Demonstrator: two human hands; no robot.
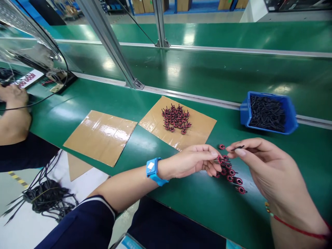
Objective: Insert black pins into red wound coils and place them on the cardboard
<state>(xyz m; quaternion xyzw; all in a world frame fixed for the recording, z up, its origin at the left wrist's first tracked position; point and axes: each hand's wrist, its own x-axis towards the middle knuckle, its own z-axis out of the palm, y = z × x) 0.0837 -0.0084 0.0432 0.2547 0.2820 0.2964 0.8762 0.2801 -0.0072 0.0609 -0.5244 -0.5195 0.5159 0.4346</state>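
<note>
My left hand [193, 160] is closed, its thumb and fingers pinching a small red-and-black ring coil [220, 159]. Just to its right, my right hand [275, 173] pinches a short black tube [239, 148] between thumb and forefinger. The tube and the held coil are close together; whether they touch I cannot tell. Several loose ring coils [230, 178] lie on the green table under and between my hands, and a single coil [221, 146] sits just beyond them. Further off, a heap of coils with black-sleeved leads [176, 117] rests on a cardboard sheet [201, 122].
A blue bin [244, 117] full of short black tubes [267, 114] stands at the back right. Another cardboard sheet [101, 136] lies to the left. A metal post [109, 41] rises behind it. At far left are a co-worker's arm [15, 117] and bundled black cables [48, 195].
</note>
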